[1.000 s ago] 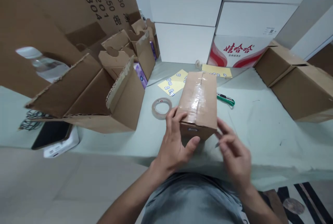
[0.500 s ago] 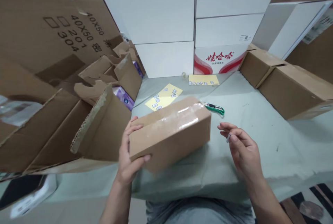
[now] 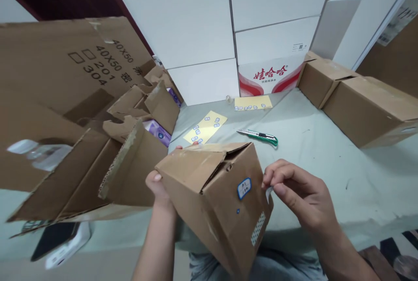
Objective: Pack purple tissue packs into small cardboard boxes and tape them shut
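Turned since a moment ago, the cardboard box (image 3: 212, 202) now tilts corner-down in my left hand (image 3: 159, 187), held above the table (image 3: 342, 176). My right hand (image 3: 300, 189) narrowly pinches a small white sticker (image 3: 269, 194), just beside the box's blue-edged label (image 3: 244, 188). A green utility knife (image 3: 257, 137) lies beyond.
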The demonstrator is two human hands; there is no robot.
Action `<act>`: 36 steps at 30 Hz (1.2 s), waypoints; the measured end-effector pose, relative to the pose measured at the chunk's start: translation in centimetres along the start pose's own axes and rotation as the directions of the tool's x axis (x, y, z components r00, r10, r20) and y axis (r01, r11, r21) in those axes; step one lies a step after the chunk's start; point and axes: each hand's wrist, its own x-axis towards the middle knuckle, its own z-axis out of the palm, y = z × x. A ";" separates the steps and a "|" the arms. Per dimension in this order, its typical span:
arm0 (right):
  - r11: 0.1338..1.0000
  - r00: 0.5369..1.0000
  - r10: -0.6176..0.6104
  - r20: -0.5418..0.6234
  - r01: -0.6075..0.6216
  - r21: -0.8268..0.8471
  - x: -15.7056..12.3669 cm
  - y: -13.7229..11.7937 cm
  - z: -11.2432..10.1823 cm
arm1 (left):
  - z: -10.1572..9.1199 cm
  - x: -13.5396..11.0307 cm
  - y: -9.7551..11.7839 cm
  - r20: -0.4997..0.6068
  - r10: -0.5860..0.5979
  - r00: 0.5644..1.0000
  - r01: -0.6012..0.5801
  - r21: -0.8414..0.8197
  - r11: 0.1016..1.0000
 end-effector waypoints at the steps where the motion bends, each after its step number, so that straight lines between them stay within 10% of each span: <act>1: 1.000 1.000 -0.008 0.009 0.008 -0.007 0.0 -0.1 0.0 | 0.0 0.0 -0.1 0.004 -0.008 1.000 0.008 -0.014 1.000; 23: 0.977 0.991 0.121 0.060 -0.129 0.168 -1.0 1.9 -1.1 | 0.0 -1.4 0.5 -0.097 0.054 0.994 -0.060 -0.066 0.996; 36: 0.985 0.982 0.168 -0.081 -0.164 0.051 -1.5 3.0 -1.1 | -0.8 -1.6 0.4 0.116 -0.023 0.993 0.034 -0.094 0.995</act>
